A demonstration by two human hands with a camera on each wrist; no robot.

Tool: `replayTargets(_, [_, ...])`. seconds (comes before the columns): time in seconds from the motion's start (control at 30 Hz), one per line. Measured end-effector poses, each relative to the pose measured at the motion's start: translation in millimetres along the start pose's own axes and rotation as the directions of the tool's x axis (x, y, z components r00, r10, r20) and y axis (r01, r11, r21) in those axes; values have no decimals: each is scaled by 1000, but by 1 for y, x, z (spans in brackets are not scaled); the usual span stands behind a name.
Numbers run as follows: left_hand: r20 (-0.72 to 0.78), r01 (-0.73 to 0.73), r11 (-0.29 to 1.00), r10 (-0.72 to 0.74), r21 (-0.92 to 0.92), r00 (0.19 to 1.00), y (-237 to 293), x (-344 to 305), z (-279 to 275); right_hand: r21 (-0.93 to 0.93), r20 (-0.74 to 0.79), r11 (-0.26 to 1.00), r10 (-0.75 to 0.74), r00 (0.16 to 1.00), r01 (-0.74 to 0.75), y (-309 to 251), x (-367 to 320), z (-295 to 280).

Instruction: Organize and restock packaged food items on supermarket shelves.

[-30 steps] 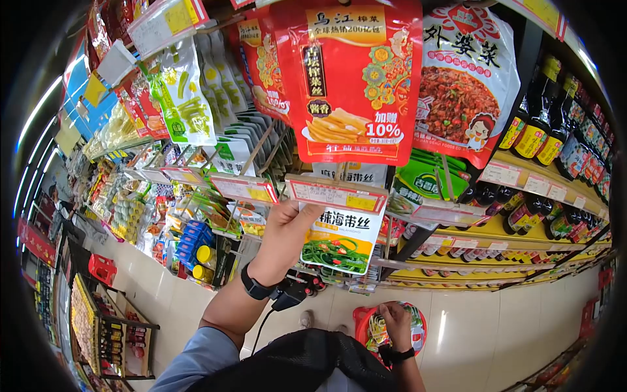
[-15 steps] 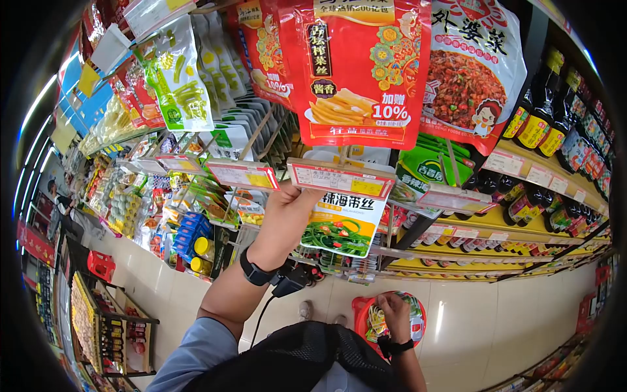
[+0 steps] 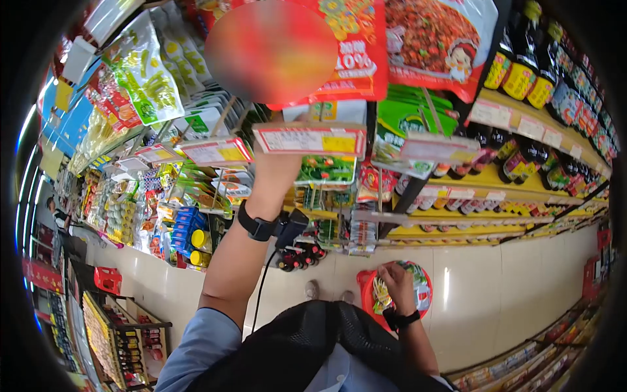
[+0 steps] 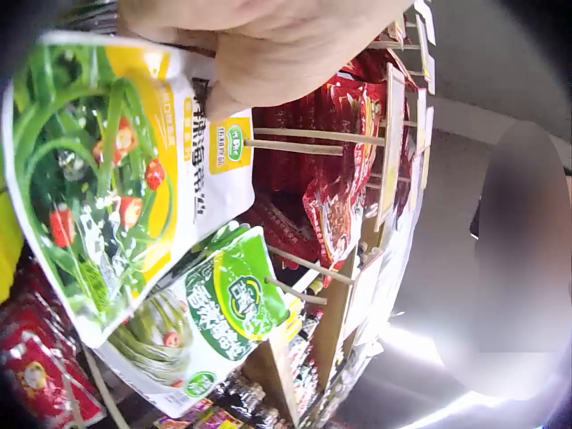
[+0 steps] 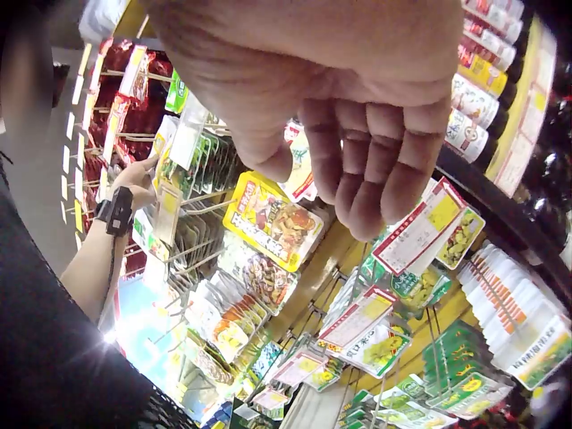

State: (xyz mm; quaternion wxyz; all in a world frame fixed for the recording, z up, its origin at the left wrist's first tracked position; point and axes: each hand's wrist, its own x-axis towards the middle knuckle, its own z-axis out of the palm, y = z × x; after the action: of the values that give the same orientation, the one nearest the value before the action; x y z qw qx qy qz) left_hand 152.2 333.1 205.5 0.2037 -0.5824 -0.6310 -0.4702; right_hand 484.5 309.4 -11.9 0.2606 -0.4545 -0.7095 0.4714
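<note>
A white and yellow packet of seaweed strips (image 4: 107, 161) hangs among the shelf hooks, and its lower part (image 3: 326, 171) shows beneath a price tag (image 3: 310, 140). My left hand (image 3: 273, 176) reaches up behind that tag, which hides part of the hand in the head view. Seen from the left wrist, the left hand (image 4: 277, 45) pinches the packet near its top, the thumb on its printed face. Low over a red basket (image 3: 367, 299) with packets inside, my right hand (image 3: 398, 284) hangs with loosely curled fingers and holds nothing.
Large red pickle packets (image 3: 362, 72) hang above. A green seaweed packet (image 4: 219, 313) hangs beside the held one. Thin metal hooks (image 4: 322, 141) with price tags jut outward. Sauce bottles (image 3: 516, 72) line the right shelves, and a crate rack (image 3: 104, 333) stands at the left.
My left hand has risen behind the price tag, carrying the seaweed packet upward with it. The head view has tilted lower. My right hand stays over the basket.
</note>
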Motion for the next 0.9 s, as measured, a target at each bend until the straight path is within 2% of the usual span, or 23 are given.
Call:
replayTargets(0.03, [37,11,997,-14,80,999,1,-4,-6,1,5,1000,-10,1000,10,3,-1,0])
replayTargets(0.07, [52,193,963,-186,-187,981,10,-9,-9,5,8,1000,-16,1000,16,8,-3,0])
replayTargets(0.13, [199,404,907,-377,-118,905,31,-17,-24,32,-24,999,-11,1000,12,11,-10,-2])
replayTargets(0.2, [26,338,937,-337,-95,941,54,-41,-38,53,-78,998,-33,996,37,17,-16,-3])
replayTargets(0.27, [45,247,963,-244,-106,969,63,-75,-54,72,-101,997,20,995,-13,29,-23,-5])
replayTargets(0.3, [121,191,980,-183,-61,976,65,-96,-61,104,-121,995,16,992,-4,51,-26,0])
replayTargets(0.33, [262,224,973,-200,-63,944,70,-113,-67,41,-58,989,147,987,-145,51,-30,-6])
replayTargets(0.37, [378,175,983,-140,-60,915,65,-138,-65,38,-60,980,199,978,-197,58,-32,-6])
replayTargets(0.4, [514,238,969,-168,-73,841,59,-162,-57,33,-62,968,249,966,-248,70,-36,-5])
replayTargets(0.43, [679,400,914,-251,-68,690,52,-190,-47,-89,-41,962,256,966,-258,94,-41,-3])
replayTargets(0.5, [879,570,822,-266,-8,396,15,-261,-19,-214,-63,929,296,953,-303,154,-61,7])
replayTargets(0.53, [918,550,829,-289,98,272,-13,-305,-5,-246,-72,914,314,947,-322,188,-76,15])
replayTargets(0.57, [938,516,833,-315,201,143,-44,-355,6,-151,-40,893,422,906,-423,233,-94,24])
replayTargets(0.6, [936,453,857,-331,244,121,-79,-413,4,-58,1,850,524,852,-523,289,-117,35])
replayTargets(0.63, [934,293,897,-356,331,37,-118,-473,-1,-110,-1,800,594,805,-590,367,-149,50])
replayTargets(0.67, [938,192,921,-346,340,-5,-151,-522,-18,1,80,646,761,644,-763,327,-163,32])
replayTargets(0.7, [851,69,871,-454,486,-266,-154,-532,-27,-134,96,632,775,625,-763,335,-178,27])
replayTargets(0.73, [875,87,903,-378,420,-304,-148,-531,-43,-263,100,579,812,575,-772,357,-213,20])
replayTargets(0.77, [913,146,923,-312,357,-262,-171,-562,-51,-382,55,565,804,592,-731,375,-246,19])
replayTargets(0.8, [945,198,937,-245,288,-218,-192,-592,-57,-375,-14,400,899,437,-836,422,-280,32])
replayTargets(0.83, [968,-114,987,-139,117,-210,-178,-587,-60,-345,59,490,862,503,-800,416,-294,20])
replayTargets(0.87, [848,526,682,-503,508,-167,-143,-545,-66,-170,30,336,941,336,-926,394,-288,12])
replayTargets(0.9, [815,460,682,-545,568,-198,-142,-540,-62,-56,5,322,947,323,-945,368,-285,2])
